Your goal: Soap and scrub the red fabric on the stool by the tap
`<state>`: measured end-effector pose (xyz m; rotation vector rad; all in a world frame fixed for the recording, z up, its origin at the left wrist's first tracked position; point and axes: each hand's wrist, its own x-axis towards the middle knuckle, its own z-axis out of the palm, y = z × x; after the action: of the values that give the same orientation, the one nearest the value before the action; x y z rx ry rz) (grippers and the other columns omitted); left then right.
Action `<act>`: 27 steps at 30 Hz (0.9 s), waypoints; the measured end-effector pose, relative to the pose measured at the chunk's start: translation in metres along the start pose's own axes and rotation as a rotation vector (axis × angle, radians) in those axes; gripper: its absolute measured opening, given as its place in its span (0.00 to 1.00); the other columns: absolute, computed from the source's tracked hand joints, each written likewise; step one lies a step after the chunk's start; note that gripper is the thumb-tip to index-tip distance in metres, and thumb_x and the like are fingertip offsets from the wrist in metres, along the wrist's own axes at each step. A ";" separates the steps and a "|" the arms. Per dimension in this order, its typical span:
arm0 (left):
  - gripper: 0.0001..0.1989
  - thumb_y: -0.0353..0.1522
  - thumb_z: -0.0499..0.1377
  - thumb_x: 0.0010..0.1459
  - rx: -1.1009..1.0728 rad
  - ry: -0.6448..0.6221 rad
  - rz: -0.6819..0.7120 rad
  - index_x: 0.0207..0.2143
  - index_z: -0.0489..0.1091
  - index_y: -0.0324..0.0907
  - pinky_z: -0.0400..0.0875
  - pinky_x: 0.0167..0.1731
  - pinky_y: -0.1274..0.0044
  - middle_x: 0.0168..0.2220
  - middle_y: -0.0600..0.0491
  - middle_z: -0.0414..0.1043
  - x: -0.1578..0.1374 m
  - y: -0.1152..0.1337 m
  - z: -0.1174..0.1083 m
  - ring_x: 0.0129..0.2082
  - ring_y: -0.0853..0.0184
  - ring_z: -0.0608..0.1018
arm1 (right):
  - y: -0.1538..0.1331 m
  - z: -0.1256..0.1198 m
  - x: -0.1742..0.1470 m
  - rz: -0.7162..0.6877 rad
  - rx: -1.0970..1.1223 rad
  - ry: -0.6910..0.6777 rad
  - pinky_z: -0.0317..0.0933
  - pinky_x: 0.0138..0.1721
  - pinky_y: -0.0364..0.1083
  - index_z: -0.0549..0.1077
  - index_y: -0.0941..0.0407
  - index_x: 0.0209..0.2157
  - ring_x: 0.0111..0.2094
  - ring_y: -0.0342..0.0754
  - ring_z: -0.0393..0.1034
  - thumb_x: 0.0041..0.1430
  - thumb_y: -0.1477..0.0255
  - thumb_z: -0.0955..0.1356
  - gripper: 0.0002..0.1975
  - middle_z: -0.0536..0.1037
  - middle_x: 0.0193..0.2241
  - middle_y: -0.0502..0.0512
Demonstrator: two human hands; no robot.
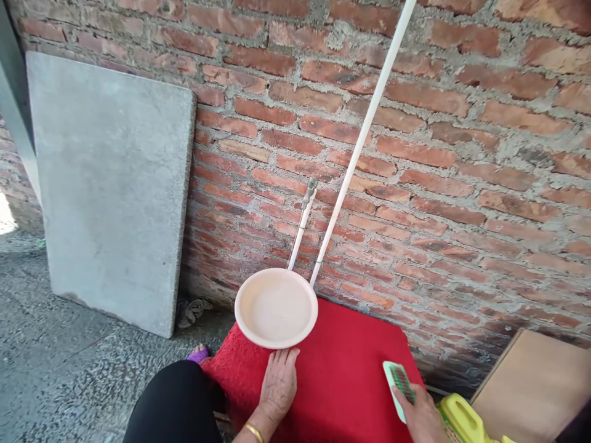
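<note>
A pale pink basin (277,307) stands at the back left of a table under a red cloth (351,363). My left hand (279,383) lies with its fingers stretched out at the basin's near side. The fingertips reach the rim, though whether they press on it I cannot tell. At the right edge of the cloth, my right hand (422,413) grips a scrubbing brush (398,387) with a light green body and dark green and reddish bristles facing up. Part of the brush is hidden behind the fingers.
A yellow plastic jug (462,418) and a cardboard box (535,387) stand to the right. Behind the table rises a brick wall (415,203) with a white pipe (364,135) and a shorter capped pipe (302,227). A grey slab (113,191) leans at left.
</note>
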<state>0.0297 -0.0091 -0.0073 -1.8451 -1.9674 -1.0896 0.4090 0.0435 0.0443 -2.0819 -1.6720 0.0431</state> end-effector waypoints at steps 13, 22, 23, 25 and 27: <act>0.25 0.17 0.48 0.54 -0.009 0.013 0.028 0.47 0.72 0.45 0.71 0.51 0.67 0.45 0.52 0.76 -0.002 -0.002 0.002 0.47 0.63 0.75 | -0.225 0.053 -0.045 -0.519 -0.023 -0.361 0.62 0.48 0.48 0.71 0.51 0.39 0.48 0.54 0.70 0.57 0.65 0.66 0.09 0.75 0.42 0.55; 0.24 0.17 0.49 0.54 -0.001 0.024 0.047 0.47 0.72 0.44 0.72 0.49 0.68 0.43 0.52 0.76 -0.005 -0.005 0.003 0.46 0.63 0.76 | -0.170 0.046 0.042 -0.180 -0.188 -0.264 0.63 0.46 0.51 0.70 0.54 0.48 0.48 0.55 0.72 0.61 0.58 0.64 0.19 0.75 0.46 0.61; 0.24 0.17 0.49 0.54 0.002 0.018 0.045 0.47 0.72 0.44 0.72 0.49 0.67 0.43 0.52 0.76 -0.004 -0.005 0.003 0.46 0.62 0.76 | -0.153 0.040 0.049 -0.127 -0.210 -0.251 0.63 0.46 0.51 0.70 0.55 0.49 0.47 0.55 0.72 0.61 0.57 0.63 0.20 0.75 0.47 0.62; 0.24 0.17 0.49 0.54 0.007 -0.001 0.034 0.47 0.73 0.44 0.71 0.49 0.67 0.43 0.52 0.76 -0.004 -0.004 0.003 0.46 0.63 0.76 | -0.116 0.024 0.058 -0.034 -0.246 -0.228 0.64 0.46 0.53 0.70 0.57 0.50 0.47 0.57 0.73 0.62 0.56 0.62 0.22 0.75 0.47 0.65; 0.24 0.17 0.49 0.55 0.004 -0.021 0.022 0.47 0.73 0.44 0.71 0.50 0.67 0.44 0.52 0.76 -0.003 -0.002 0.002 0.46 0.63 0.76 | -0.081 0.007 0.061 0.041 -0.272 -0.204 0.65 0.47 0.54 0.70 0.59 0.50 0.47 0.58 0.74 0.61 0.56 0.61 0.24 0.76 0.46 0.68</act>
<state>0.0287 -0.0097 -0.0117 -1.8792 -1.9543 -1.0635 0.3483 0.1142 0.0844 -2.3817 -1.8411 0.0442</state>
